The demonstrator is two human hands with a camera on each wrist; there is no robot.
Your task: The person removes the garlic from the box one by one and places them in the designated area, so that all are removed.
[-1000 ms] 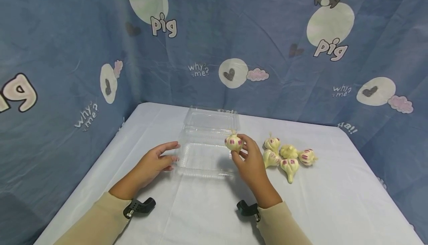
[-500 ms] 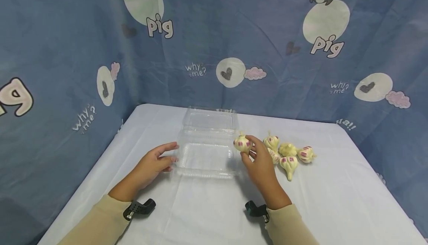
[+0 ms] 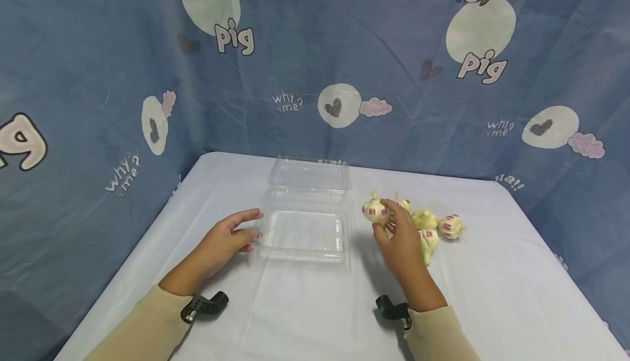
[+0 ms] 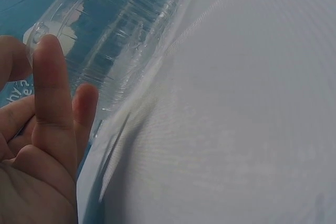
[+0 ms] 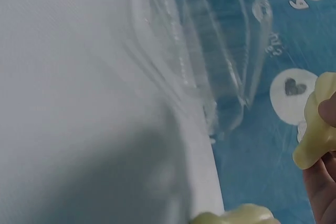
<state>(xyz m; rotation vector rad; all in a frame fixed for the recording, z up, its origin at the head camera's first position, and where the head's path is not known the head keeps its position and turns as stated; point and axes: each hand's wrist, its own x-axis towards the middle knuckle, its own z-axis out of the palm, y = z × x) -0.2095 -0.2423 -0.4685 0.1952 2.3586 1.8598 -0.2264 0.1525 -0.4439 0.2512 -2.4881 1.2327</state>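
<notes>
My right hand pinches a garlic bulb between thumb and fingers, above the table on the right of a clear plastic clamshell box. The bulb, cream with purple marks, also shows at the edge of the right wrist view. Behind and beside this hand lie several more garlic bulbs, some partly hidden by it. The clamshell box stands with its lid folded back, and no garlic shows inside. My left hand has its fingers spread, fingertips right at the box's left rim.
White cloth covers the table. A blue curtain printed with pigs and lettering hangs close behind and along the left side. Each wrist carries a dark strapped device.
My right hand has moved right with its garlic bulb, from over the box's right edge to just beside the other bulbs. The left hand has stayed at the rim.
</notes>
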